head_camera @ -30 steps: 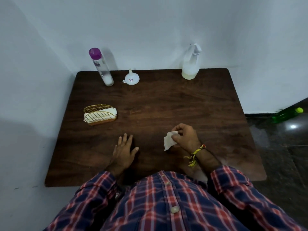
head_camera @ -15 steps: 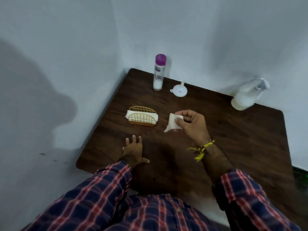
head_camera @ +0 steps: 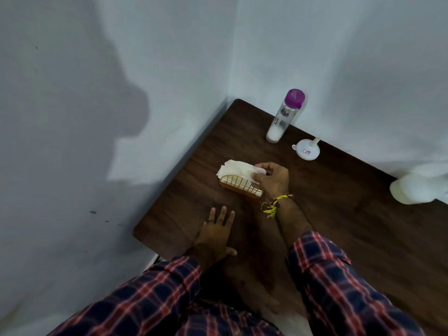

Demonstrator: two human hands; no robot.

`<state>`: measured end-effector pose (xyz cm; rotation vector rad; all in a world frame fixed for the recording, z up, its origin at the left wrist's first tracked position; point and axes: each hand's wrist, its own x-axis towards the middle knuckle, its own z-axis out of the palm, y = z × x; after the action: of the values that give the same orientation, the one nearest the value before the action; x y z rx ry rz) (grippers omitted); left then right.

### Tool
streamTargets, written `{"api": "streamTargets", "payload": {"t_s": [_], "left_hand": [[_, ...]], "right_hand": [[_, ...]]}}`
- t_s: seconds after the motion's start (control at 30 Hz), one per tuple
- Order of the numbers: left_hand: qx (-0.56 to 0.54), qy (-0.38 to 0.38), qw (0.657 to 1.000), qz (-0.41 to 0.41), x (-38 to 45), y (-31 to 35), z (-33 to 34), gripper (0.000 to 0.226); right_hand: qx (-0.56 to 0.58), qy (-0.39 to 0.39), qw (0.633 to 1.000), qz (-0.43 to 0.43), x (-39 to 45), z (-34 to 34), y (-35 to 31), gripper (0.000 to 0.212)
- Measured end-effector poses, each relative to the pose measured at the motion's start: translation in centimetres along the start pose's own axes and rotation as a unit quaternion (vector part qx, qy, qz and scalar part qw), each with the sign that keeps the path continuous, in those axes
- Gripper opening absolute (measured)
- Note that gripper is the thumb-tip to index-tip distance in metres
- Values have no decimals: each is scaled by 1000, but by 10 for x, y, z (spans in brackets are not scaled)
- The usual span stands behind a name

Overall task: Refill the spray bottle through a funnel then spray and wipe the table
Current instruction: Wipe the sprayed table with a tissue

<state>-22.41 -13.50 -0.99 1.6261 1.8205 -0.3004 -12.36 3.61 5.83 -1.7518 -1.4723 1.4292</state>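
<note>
White walls meet in a corner behind the dark wooden table (head_camera: 339,214), which stands pushed against them. On the table, the right hand (head_camera: 272,181) is at the gold wire napkin holder (head_camera: 240,186) and pinches a white paper napkin (head_camera: 238,169) that lies across its top; whether this napkin is going in or coming out, I cannot tell. The left hand (head_camera: 215,235) lies flat on the wood near the front edge, fingers straight, holding nothing.

The spray bottle (head_camera: 417,190) stands well apart at the right edge of the view, blurred, with whitish liquid inside. The white funnel (head_camera: 306,149) rests upside down near the back wall, just beside the purple-capped bottle (head_camera: 282,117).

To do this step well, I judge the hand should move the napkin along the slot of the holder, not sideways, because the holder looks light and may slide or tip. The flat hand is near enough to steady its base. If the napkin is damp, it can tear on the wires, so a slow move is better.
</note>
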Motion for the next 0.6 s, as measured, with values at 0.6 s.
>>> {"api": "streamTargets", "payload": {"t_s": [0.6], "left_hand": [[-2, 0, 1000, -4, -5, 1, -1, 113]], "right_hand": [[-33, 79, 983, -160, -27, -6, -6, 13]]}}
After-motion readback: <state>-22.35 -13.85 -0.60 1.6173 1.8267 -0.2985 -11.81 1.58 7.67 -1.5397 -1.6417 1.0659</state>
